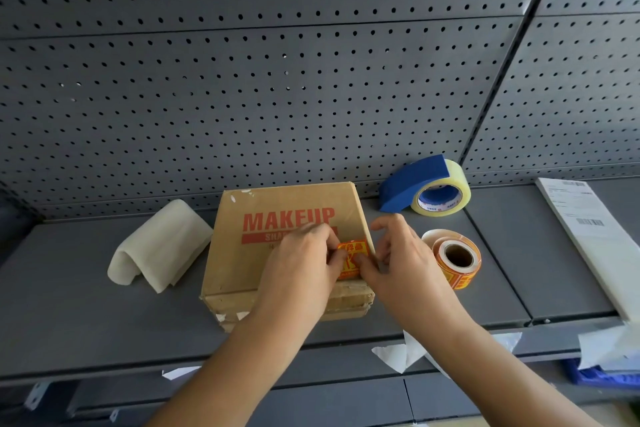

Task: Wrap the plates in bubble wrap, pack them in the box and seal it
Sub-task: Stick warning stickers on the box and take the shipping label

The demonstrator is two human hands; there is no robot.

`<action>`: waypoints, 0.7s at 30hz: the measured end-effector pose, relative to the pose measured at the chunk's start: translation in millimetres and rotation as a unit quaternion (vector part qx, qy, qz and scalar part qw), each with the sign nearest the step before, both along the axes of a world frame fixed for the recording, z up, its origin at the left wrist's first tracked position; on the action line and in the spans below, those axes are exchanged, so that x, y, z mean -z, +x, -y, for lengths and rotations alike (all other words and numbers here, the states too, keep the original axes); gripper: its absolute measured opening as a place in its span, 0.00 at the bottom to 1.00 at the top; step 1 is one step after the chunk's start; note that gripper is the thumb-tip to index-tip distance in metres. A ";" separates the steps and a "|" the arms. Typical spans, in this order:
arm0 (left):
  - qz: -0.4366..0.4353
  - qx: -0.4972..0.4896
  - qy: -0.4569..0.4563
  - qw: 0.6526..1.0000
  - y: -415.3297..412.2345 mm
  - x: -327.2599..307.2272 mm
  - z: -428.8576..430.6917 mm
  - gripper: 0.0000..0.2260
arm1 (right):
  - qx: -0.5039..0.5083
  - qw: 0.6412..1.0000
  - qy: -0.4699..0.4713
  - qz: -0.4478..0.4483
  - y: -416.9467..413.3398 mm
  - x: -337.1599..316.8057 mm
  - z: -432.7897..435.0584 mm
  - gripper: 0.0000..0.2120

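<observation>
A closed cardboard box (277, 204) printed "MAKEUP" in red lies flat on the grey shelf (86, 305). An orange and yellow sticker (353, 253) lies on its lid near the right edge. My left hand (304, 260) has its fingertips down on the sticker's left side. My right hand (398, 253) touches the sticker's right side with thumb and fingers, right at the box's edge. No plates show; the box hides its contents.
A folded sheet of white foam wrap (159, 246) lies left of the box. A blue tape dispenser with clear tape (429, 189) stands behind right. A roll of orange stickers (457, 260) sits beside my right hand. White papers (588, 236) lie far right. A pegboard wall (277, 62) rises behind.
</observation>
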State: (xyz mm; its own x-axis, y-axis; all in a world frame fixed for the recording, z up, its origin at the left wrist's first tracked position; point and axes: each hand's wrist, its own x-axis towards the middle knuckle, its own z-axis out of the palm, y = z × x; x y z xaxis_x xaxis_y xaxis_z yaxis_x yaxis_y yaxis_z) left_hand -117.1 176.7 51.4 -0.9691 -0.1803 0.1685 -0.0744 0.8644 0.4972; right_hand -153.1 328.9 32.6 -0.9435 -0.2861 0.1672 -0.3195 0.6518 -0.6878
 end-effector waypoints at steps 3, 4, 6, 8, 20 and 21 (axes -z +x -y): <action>-0.007 -0.013 -0.016 1.000 0.9 3.3 4.6 0.11 | 0.008 1.000 0.009 0.007 -0.3 2.0 -3.7 0.18; -0.020 -0.012 -0.032 0.999 2.8 4.9 5.5 0.12 | 0.000 1.000 0.004 -0.008 1.1 4.3 -4.4 0.17; -0.060 0.006 -0.069 0.996 9.0 9.5 5.8 0.11 | -0.025 0.998 -0.005 -0.062 6.1 7.9 -5.6 0.16; -0.097 0.043 -0.091 0.990 17.0 17.2 4.8 0.12 | -0.053 0.991 0.003 -0.125 10.7 10.6 -7.9 0.16; -0.033 0.119 -0.253 0.959 48.2 42.1 6.6 0.27 | -0.116 0.964 0.197 -0.136 29.6 32.8 -19.8 0.31; -0.028 0.118 -0.256 0.959 49.0 41.6 8.0 0.27 | -0.110 0.963 0.204 -0.136 29.2 32.6 -21.8 0.31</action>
